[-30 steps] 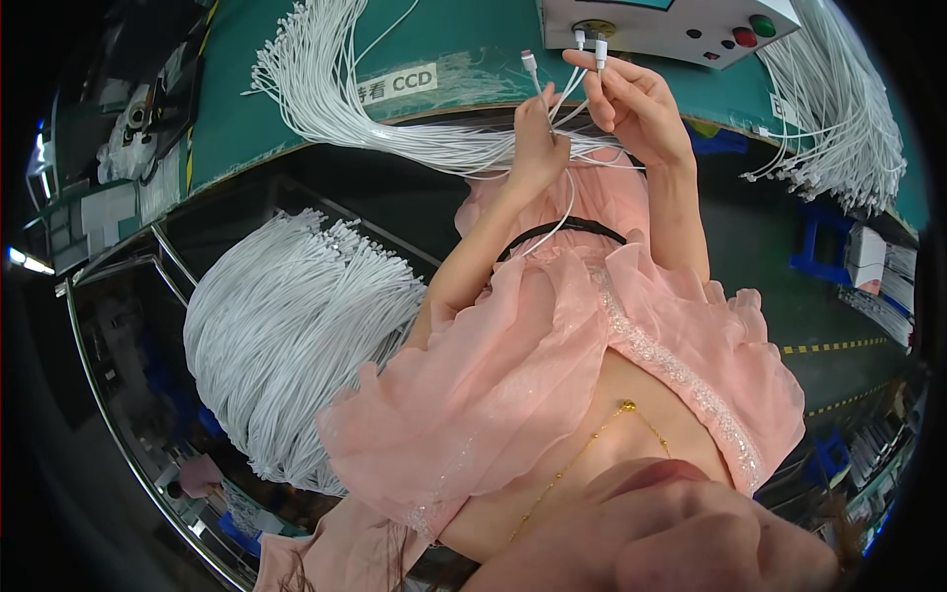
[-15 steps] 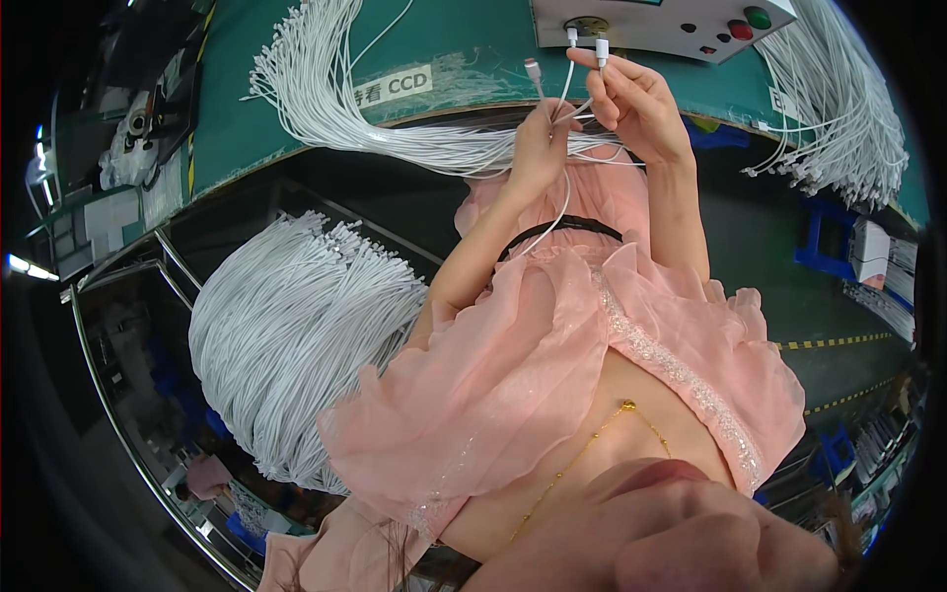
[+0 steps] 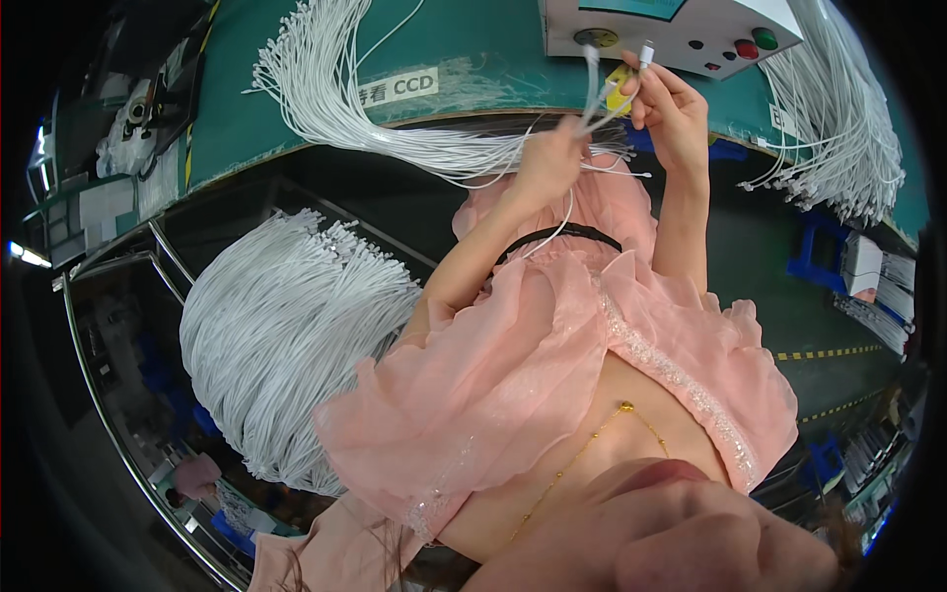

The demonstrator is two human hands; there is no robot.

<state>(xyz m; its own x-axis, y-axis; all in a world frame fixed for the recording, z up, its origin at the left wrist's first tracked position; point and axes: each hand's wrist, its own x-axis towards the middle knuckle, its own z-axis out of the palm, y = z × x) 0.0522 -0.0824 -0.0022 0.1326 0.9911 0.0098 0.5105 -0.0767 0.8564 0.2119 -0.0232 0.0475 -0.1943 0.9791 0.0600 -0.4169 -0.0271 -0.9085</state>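
Cable end (image 3: pixel 592 74), blurred; white machine (image 3: pixel 676 41) — cut off, top edge

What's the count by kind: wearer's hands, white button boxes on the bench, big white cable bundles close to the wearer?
Hands: 2 (left hand, right hand)
Button boxes: 1 (white box)
Cable bundles: 3 (bench-left bundle, bench-right bundle, lower-left bundle)
Total: 6
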